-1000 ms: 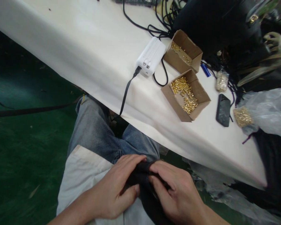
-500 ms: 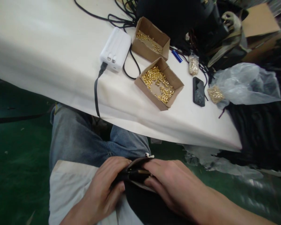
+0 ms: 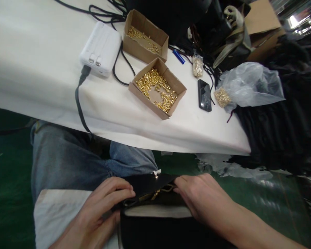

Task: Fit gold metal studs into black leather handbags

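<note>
On my lap lies a black bag [image 3: 155, 230], its mouth spread apart, showing a pale strip along the inner edge and gold-coloured metal parts inside. My left hand [image 3: 101, 204] is closed on the bag's left corner, fingers over the top and thumb below. At the right end of the mouth, my right hand [image 3: 204, 199] grips the rim, with its fingertips partly hidden by the edge. A small shiny metal fitting with a white bit [image 3: 156, 173] sits on the bag's far edge.
The white-covered table [image 3: 41, 69] ahead carries two cardboard boxes of gold metal pieces, the nearer box [image 3: 168, 74] and farther box [image 3: 134, 50]. Also there are a white power bank [image 3: 101, 45] with a cable, a black phone-like device [image 3: 204, 95] and a plastic bag [image 3: 251, 84].
My hands have moved apart, and the bag's mouth is stretched wider, with the gold parts and pale inner edge now showing. The view has shifted, so the table things appear farther left.
</note>
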`<state>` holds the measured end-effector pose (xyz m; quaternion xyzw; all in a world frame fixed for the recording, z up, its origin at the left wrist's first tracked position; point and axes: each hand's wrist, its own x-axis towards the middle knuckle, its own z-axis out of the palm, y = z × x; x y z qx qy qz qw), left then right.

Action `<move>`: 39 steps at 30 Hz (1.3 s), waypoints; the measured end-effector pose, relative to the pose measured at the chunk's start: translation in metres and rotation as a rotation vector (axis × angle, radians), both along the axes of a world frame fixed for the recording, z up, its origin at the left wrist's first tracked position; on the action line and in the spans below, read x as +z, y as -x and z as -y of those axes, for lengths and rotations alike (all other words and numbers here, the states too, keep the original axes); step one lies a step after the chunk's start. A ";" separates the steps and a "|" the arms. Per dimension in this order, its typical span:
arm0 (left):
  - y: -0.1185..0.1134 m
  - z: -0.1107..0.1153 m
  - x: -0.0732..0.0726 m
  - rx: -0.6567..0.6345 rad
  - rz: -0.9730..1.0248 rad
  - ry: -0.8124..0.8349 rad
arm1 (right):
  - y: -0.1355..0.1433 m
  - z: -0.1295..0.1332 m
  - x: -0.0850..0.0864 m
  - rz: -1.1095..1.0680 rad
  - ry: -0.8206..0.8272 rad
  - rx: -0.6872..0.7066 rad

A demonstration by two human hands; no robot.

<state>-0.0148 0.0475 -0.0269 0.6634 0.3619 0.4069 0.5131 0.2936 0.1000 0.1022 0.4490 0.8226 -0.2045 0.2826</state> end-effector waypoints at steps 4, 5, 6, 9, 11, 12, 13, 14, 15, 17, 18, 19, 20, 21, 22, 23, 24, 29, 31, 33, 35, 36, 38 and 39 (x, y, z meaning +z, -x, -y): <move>-0.006 0.000 0.000 0.157 0.001 0.030 | -0.007 -0.003 -0.002 -0.047 -0.007 0.009; -0.006 0.002 0.000 0.191 -0.010 0.048 | -0.008 -0.004 0.000 -0.083 -0.023 0.032; -0.006 0.003 0.000 0.214 -0.016 0.063 | -0.009 -0.006 0.002 -0.125 -0.050 0.062; -0.004 0.008 0.001 0.262 0.010 0.079 | -0.009 -0.013 0.008 -0.243 -0.165 0.153; -0.001 0.009 0.001 0.310 0.017 0.086 | -0.008 -0.016 0.012 -0.276 -0.220 0.162; 0.001 0.009 0.001 0.328 0.016 0.081 | -0.008 -0.017 0.014 -0.278 -0.233 0.151; 0.004 0.008 0.000 0.332 0.013 0.071 | -0.009 -0.018 0.016 -0.275 -0.229 0.139; 0.008 0.007 -0.002 0.313 0.011 0.050 | -0.010 -0.017 0.018 -0.269 -0.210 0.129; 0.012 0.006 -0.004 0.276 0.012 0.016 | -0.012 -0.017 0.019 -0.263 -0.175 0.120; 0.018 0.007 -0.009 0.173 0.025 -0.057 | -0.016 -0.014 0.021 -0.236 -0.090 0.095; 0.020 0.008 -0.011 0.154 0.025 -0.064 | -0.017 -0.012 0.022 -0.223 -0.056 0.084; 0.020 0.011 -0.012 0.161 0.026 -0.058 | -0.018 -0.011 0.022 -0.213 -0.036 0.077; 0.019 0.015 -0.012 0.198 0.023 -0.036 | -0.019 -0.010 0.022 -0.205 -0.032 0.075; 0.018 0.019 -0.011 0.241 0.016 -0.010 | -0.019 -0.009 0.022 -0.203 -0.042 0.080; 0.016 0.023 -0.009 0.279 0.006 0.011 | -0.018 -0.008 0.022 -0.202 -0.061 0.090; 0.015 0.025 -0.008 0.305 -0.004 0.020 | -0.018 -0.008 0.021 -0.205 -0.084 0.097; 0.014 0.027 -0.006 0.310 -0.010 0.014 | -0.017 -0.008 0.021 -0.214 -0.109 0.097; 0.015 0.023 -0.005 0.290 -0.015 -0.003 | -0.020 -0.005 0.017 -0.344 -0.212 0.046; 0.011 0.021 -0.003 0.331 0.016 0.008 | -0.021 -0.001 0.014 -0.369 -0.225 0.044; 0.004 0.023 0.001 0.418 0.061 0.050 | -0.021 0.002 0.011 -0.373 -0.227 0.046; -0.003 0.025 0.006 0.458 0.103 0.106 | -0.020 0.002 0.009 -0.389 -0.208 0.060; -0.005 0.026 0.007 0.469 0.119 0.135 | -0.019 -0.001 0.008 -0.400 -0.183 0.068; -0.006 0.027 0.006 0.507 0.126 0.205 | -0.017 -0.010 0.007 -0.421 -0.107 0.049; -0.006 0.027 0.003 0.533 0.110 0.250 | -0.016 -0.016 0.007 -0.436 -0.051 0.012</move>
